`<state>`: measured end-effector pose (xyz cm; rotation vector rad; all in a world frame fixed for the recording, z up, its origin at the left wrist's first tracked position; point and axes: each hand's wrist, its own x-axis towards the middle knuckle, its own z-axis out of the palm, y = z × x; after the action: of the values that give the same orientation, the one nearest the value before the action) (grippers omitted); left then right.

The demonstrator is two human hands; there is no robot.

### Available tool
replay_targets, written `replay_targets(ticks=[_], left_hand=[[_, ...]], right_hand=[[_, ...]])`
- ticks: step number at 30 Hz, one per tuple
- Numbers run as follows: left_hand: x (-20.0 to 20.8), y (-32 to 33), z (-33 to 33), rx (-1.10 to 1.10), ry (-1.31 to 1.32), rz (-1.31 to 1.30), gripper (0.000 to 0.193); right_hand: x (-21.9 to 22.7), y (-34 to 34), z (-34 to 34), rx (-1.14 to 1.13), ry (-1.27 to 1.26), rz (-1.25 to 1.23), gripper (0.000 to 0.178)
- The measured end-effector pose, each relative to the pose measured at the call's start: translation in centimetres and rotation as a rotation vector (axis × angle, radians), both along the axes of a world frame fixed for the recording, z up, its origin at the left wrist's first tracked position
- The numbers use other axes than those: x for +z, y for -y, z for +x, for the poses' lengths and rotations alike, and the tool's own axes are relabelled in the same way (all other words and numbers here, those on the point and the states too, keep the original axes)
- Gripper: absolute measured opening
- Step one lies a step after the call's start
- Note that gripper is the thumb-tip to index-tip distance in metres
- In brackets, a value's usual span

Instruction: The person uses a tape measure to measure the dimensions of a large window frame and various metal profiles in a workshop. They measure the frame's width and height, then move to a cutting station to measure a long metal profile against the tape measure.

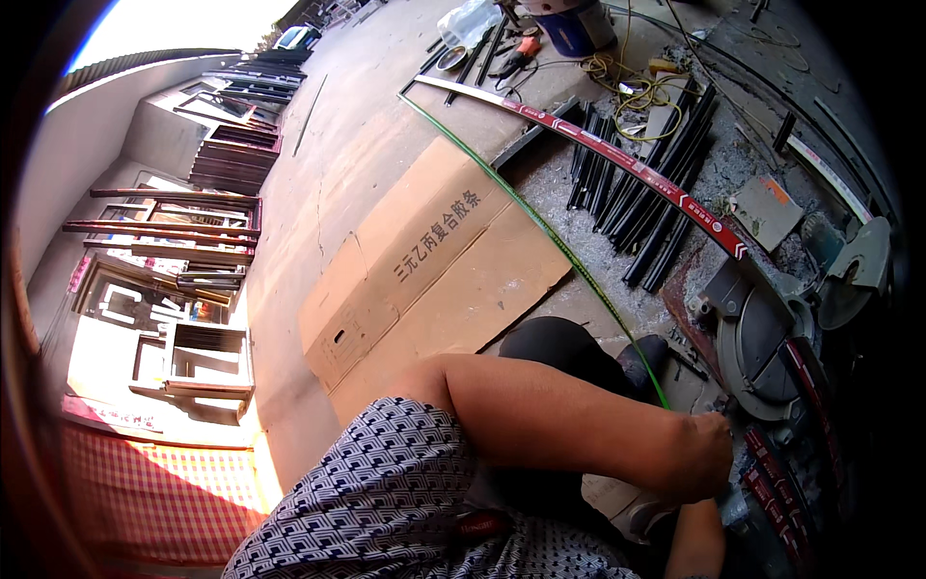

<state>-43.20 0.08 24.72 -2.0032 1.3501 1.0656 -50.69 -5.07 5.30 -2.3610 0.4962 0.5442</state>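
Note:
My left arm reaches across to the right, and my left hand point(706, 452) is closed beside the saw. A long green tape measure point(558, 245) runs from the far end of a strip down to that hand, where its lower end passes out of sight. The strip, a long profile with red and white film point(632, 166), lies from the upper middle towards the round base of a cutting saw point(762, 352). Below the left hand shows my right forearm point(696, 545); its hand is hidden behind the left one.
A flattened cardboard box point(434, 261) lies on the floor before me. Black profile offcuts point(666, 183), a yellow cord point(632, 92) and a bucket point(574, 27) are beyond. More red-filmed profiles point(776, 482) lie at lower right. Window frames point(207, 357) lean along the left wall.

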Motion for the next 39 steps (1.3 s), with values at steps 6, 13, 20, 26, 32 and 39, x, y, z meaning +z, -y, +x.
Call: replay_targets(ticks=[6,13,20,26,32,39], left_hand=[[-10.1,5.1,-2.8,0.601,0.562,-0.197,0.044],[3.1,0.3,5.7,-0.103,-0.166,-0.5,0.037],[9.4,-3.4,8.1,-0.223,-0.096,-0.474,0.036],[11.7,-5.7,8.6,-0.052,-0.217,-0.639,0.033],[7.4,-5.9,8.5,-0.111,-0.299,-0.65,0.028],[9.6,-7.2,8.3,-0.078,-0.296,-0.697,0.021]], right_hand=[[1.0,-0.2,1.5,0.091,0.039,0.009,0.05],[2.0,3.2,2.1,0.092,0.128,0.007,0.049],[8.4,8.0,2.1,0.203,0.282,0.142,0.049],[23.0,5.9,3.1,0.248,0.285,0.21,0.031],[29.9,4.8,1.2,0.045,0.03,0.317,0.032],[30.6,4.9,-0.4,-0.039,0.055,0.433,0.043]])
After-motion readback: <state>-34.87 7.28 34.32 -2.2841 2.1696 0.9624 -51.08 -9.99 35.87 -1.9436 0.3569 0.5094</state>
